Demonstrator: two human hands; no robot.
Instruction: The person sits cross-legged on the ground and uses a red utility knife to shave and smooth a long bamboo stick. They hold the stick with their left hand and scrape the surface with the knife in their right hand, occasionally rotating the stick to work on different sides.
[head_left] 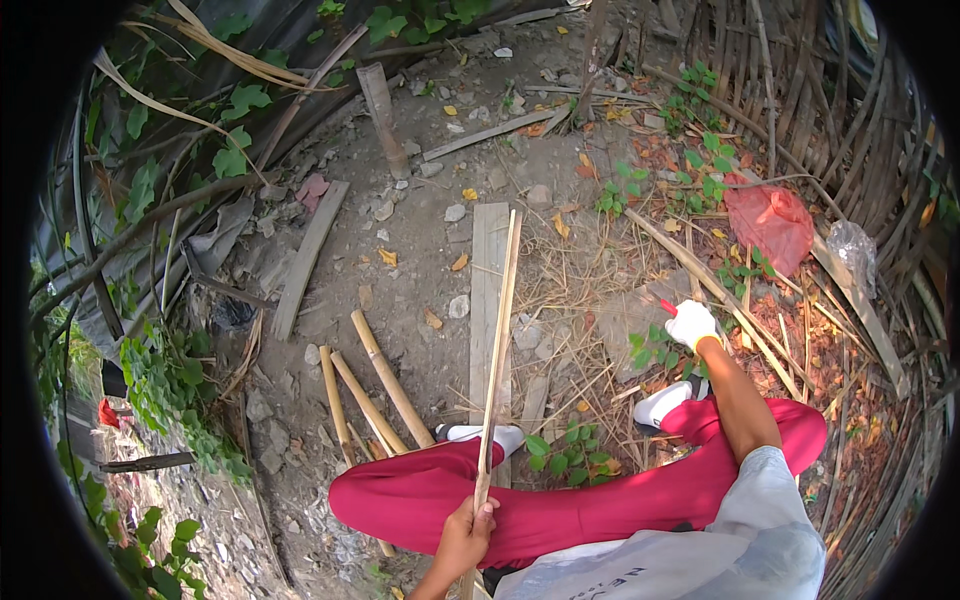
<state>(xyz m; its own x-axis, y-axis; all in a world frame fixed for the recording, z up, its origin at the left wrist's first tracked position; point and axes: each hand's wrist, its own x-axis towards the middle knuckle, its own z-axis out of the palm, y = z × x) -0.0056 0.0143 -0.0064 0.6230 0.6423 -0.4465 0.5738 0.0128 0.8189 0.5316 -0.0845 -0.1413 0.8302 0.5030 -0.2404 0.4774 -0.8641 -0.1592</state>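
My left hand (466,537), bare, is closed round the lower part of a long split bamboo strip (501,330). The strip stands tilted away from me, its far end over a grey wooden plank (489,255) on the ground. My right hand (692,325), in a white glove, is closed above the ground near my right foot. A short red end (667,306) sticks out of that fist; the rest of the thing is hidden, so its kind does not show. Beside this hand lies a long bamboo piece (712,284).
Several bamboo poles (390,380) lie by my left knee. Another board (310,260) lies farther left. At the right are a red plastic bag (771,222), a clear bag (852,256) and a stick fence (850,120). Leafy vines (170,390) edge the left side.
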